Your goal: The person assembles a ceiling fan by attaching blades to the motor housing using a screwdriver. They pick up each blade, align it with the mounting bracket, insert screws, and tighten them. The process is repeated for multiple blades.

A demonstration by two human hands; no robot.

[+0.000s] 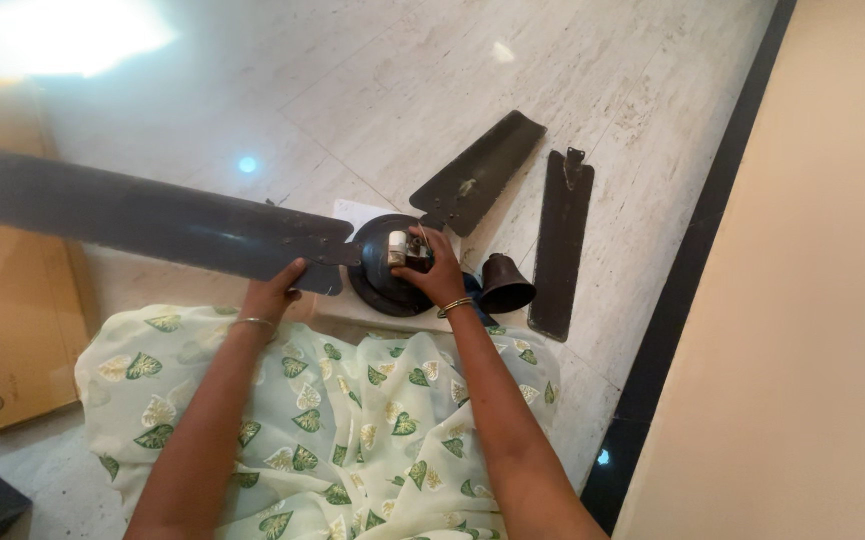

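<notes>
On the pale, streaked stone floor (402, 90) in front of my lap, the dark ceiling fan's round motor housing (377, 285) lies flat — smooth, dull metal. My right hand (435, 268) is curled over its top, fingers closed around the small white part (398, 247) at the centre. My left hand (274, 292) grips the edge of the long, flat attached blade (152, 222) where it meets the housing. A second blade (479, 172) angles away beyond the hub; a third loose blade (559, 243) lies apart beside the bell-shaped dark cup (504, 284). A brown cardboard box (12, 300) lies to my left — flat, matte.
</notes>
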